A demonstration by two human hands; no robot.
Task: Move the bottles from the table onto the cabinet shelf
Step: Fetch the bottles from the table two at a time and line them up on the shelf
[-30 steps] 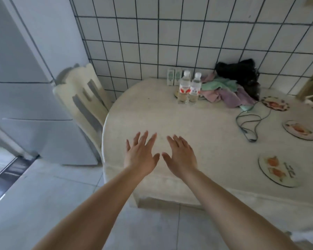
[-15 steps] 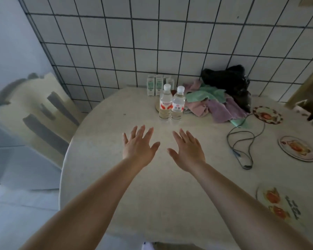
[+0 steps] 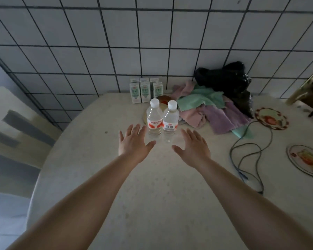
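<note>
Nothing moved yet: both water bottles upright on the round table (image 3: 152,204), touching side by side, near the tiled wall. Left water bottle (image 3: 154,117), red label, white cap; right water bottle (image 3: 170,120), white cap, label with a code. Left hand (image 3: 133,144) fingers spread wide, palm down, just short of the left one, holding nothing. Right hand (image 3: 193,147) likewise spread and holding nothing, just beside the right one. No contact on either. Cabinet shelf not in view. Judged stage: reach, pre-grasp. Left to do: grasp both, lift, carry, place on shelf. Clutter behind: small cartons (image 3: 145,90), pile of cloths (image 3: 206,109), cable (image 3: 249,150) well off to the right.
</note>
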